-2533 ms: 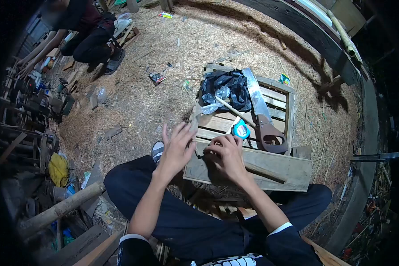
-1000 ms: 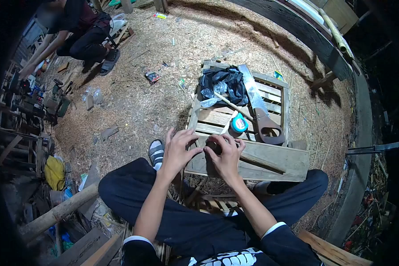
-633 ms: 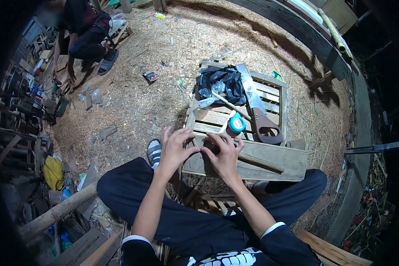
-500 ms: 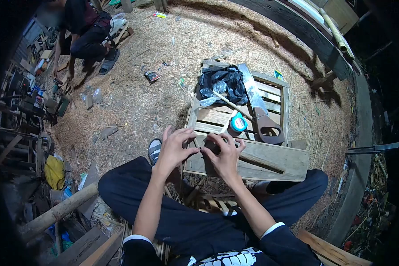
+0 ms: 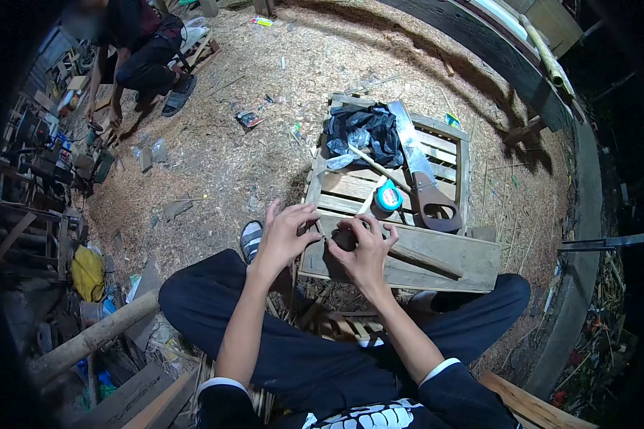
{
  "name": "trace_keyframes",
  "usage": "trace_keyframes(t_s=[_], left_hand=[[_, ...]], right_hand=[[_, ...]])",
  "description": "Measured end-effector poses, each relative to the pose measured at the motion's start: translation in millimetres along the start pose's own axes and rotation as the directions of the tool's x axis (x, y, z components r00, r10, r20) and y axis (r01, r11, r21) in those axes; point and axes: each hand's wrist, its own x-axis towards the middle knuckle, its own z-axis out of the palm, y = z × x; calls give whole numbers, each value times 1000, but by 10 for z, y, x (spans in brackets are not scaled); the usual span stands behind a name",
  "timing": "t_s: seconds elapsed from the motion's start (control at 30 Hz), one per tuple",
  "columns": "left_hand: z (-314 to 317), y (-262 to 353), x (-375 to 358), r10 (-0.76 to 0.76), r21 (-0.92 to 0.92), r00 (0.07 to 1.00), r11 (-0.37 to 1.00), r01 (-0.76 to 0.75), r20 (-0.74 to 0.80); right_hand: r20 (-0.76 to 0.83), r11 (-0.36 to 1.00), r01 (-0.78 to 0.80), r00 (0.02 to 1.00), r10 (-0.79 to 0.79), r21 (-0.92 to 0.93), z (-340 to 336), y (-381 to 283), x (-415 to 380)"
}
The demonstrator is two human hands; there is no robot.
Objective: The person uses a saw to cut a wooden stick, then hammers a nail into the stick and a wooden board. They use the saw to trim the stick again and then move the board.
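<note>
Over the left end of a grey wooden board [image 5: 472, 261], my left hand [image 5: 285, 239] hovers with bent fingers. Its thumb and index finger are apart, with nothing visible between them. Just to the right, my right hand [image 5: 365, 250] is curled over the same board, thumb and fingertips apart around a dark patch, perhaps shadow. A brown wooden stick [image 5: 429, 263] lies on the board beside that hand, its left end hidden. Beyond the hands sit a teal tape measure [image 5: 388, 196] and a handsaw [image 5: 422, 168] on a slatted wooden crate [image 5: 347, 184].
A black plastic bag [image 5: 379, 132] and a thin pale stick [image 5: 379, 170] lie on the crate. At upper left, another person [image 5: 147, 61] crouches, hands near tools on the ground. A thick pole [image 5: 96, 336] and planks [image 5: 139, 393] lie at lower left. Wood shavings cover the floor.
The two thumbs have drawn slightly farther apart. The scene has shifted a little in view; the tools on the crate keep their places.
</note>
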Motion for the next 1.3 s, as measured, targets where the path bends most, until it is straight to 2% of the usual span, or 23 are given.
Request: trace_keyframes(t_s=[0.13,0.3,0.4,0.67,0.93,1.03,1.23,1.3], left_hand=[[7,8,9,-2,-7,1000,1000,2,5],[-7,0,16,-9,1,1000,1000,9,17],[-17,5,25,-15,-3,1000,1000,15,23],[-28,-43,21,7,32,999,999,-8,44],[-5,19,14,5,44,1000,999,-5,-2],[-4,-6,28,11,37,1000,999,-10,-18],[-1,5,55,5,28,1000,1000,-5,-12],[22,-1,49,12,44,1000,999,-11,-21]], right_hand=[[-32,999,36,999,-37,-16,3,-8,10],[58,1000,3,998,-4,27,-31,27,50],[10,1000,26,1000,-26,1,-15,-7,25],[47,1000,-10,999,10,4,-3,12,94],[56,1000,8,998,-9,13,-33,17,132],[95,998,-38,995,34,42,-39,30,153],[79,999,-32,996,30,17,-13,62,124],[24,1000,5,1000,-4,-23,0,57,113]])
